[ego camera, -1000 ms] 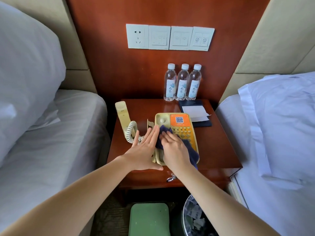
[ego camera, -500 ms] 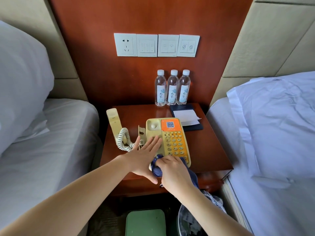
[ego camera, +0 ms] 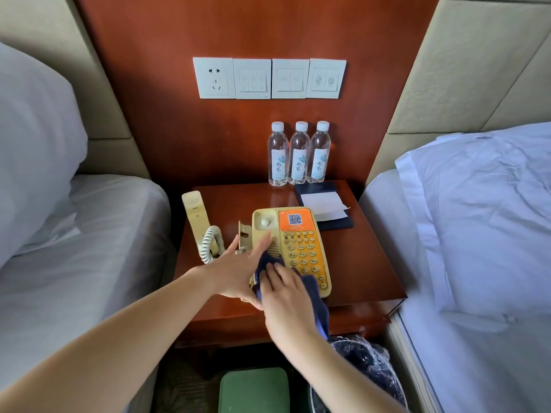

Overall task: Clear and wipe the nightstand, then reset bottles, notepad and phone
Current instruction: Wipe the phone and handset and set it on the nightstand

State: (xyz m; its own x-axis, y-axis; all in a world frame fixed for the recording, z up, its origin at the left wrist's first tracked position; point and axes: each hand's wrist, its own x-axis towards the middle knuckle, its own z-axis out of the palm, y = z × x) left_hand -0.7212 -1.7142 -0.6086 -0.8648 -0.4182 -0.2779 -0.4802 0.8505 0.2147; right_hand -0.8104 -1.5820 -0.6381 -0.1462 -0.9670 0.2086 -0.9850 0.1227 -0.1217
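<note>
So the left hand [ego camera: 238, 272] is laid flat, fingers straight and close together, palm down on the left side of the pale yellow desk phone with the orange keypad panel [ego camera: 301, 242], fingertips up by the speaker grille. The right hand [ego camera: 286, 290] has its fingers curled over a bunched dark blue cloth [ego camera: 313, 296] and presses it onto the near left part of the phone, right up against the left hand. The loose end of the cloth trails past the wrist and over the front edge. The phone's near left corner is covered by both hands and the cloth.

The phone sits front and centre on the glossy reddish wooden nightstand [ego camera: 366, 263]. Its pale yellow handset [ego camera: 195, 222] lies off the cradle along the left edge, joined by a white coiled cord [ego camera: 212, 244]. Three clear plastic water bottles with white caps [ego camera: 299, 153] stand in a tight row at the back, label print too small to read. Just right of them lies a dark blue notepad holder with white paper [ego camera: 325, 207]; whether it touches the phone, can't tell.

Down below, a bin with a crinkly clear liner [ego camera: 366, 362] is half hidden by the right forearm, and a green flat-topped thing [ego camera: 253, 389] is cut off by the bottom edge, no idea what it is
</note>
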